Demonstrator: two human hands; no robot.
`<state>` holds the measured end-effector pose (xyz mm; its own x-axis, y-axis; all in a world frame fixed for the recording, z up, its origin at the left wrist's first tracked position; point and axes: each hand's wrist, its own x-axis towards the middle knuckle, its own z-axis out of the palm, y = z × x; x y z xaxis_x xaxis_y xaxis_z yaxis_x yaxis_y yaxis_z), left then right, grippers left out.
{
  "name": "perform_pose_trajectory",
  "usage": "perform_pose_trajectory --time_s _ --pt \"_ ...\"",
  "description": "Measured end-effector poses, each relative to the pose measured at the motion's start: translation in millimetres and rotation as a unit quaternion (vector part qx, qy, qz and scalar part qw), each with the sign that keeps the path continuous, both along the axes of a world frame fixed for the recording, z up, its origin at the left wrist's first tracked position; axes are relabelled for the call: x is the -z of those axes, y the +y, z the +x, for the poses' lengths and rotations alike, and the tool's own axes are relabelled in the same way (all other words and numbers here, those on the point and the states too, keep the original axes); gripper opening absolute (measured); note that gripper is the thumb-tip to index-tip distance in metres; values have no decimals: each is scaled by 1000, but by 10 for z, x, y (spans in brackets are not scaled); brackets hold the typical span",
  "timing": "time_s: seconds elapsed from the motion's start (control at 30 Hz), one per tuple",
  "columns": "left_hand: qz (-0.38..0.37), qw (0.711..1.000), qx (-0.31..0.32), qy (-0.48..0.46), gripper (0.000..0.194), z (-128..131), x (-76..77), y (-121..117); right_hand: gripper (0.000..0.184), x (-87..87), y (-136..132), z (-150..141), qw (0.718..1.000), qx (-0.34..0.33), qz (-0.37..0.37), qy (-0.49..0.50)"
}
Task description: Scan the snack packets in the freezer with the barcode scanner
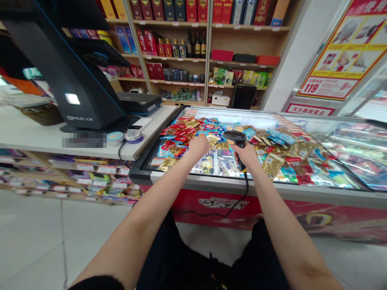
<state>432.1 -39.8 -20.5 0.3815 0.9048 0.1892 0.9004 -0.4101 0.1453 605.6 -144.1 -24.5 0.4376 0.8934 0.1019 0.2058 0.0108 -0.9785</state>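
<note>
My right hand [248,155] is wrapped round the handle of a black barcode scanner [236,138], whose head points left over the snack packets; its black cable [238,203] hangs down the freezer front. My left hand [198,147] reaches onto the heap of small snack packets [187,135] on the glass lid of the chest freezer [211,181]. Its fingers curl down onto a gold packet [213,139], hidden from me by the back of the hand. The packets are red, gold and blue and cover much of the lid.
A white counter [36,137] at left carries a black checkout terminal [75,80], a printer [139,102] and two small round tins [133,136]. Shelves of boxes and bottles [193,44] fill the back wall. A second glass freezer [356,141] lies to the right. The floor is pale tile.
</note>
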Motion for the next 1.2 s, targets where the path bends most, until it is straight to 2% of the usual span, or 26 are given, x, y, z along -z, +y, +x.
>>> perform_pose_trajectory --time_s 0.1,0.2,0.37,0.43,0.53,0.63,0.7,0.77,0.87,1.07,1.13,1.2 --pt "22 999 -2 -24 31 75 -39 -12 24 17 3 25 1000 4 -1 0" --pt "51 993 -37 -103 32 97 -85 23 25 31 5 51 1000 5 7 4" --pt "42 950 -122 -284 26 -73 -131 157 24 30 5 69 1000 0 13 16" --pt "38 916 -138 -375 20 -167 -118 238 23 25 2 67 1000 -1 11 10" --pt "19 834 -136 -534 14 -247 -69 370 22 26 2 60 1000 -3 11 -6" --pt "-64 743 -125 -654 7 -224 9 448 22 42 9 52 1000 -3 10 -13" --pt "-123 709 -122 -683 3 -182 69 445 24 51 13 49 1000 -4 12 -14" --pt "-156 708 -120 -678 9 -150 120 407 25 49 10 45 1000 -5 15 -15" --pt "-187 730 -112 -648 17 -147 142 334 25 25 -8 36 1000 -4 12 -10" --pt "-237 754 -96 -604 22 -178 50 273 24 -13 -20 10 1000 -3 10 -14" --pt "-248 750 -92 -605 17 -162 40 263 23 -23 -21 -11 1000 -9 2 -24" --pt "-257 728 -91 -629 12 -135 44 249 23 -33 -34 -46 999 -24 -13 -43"
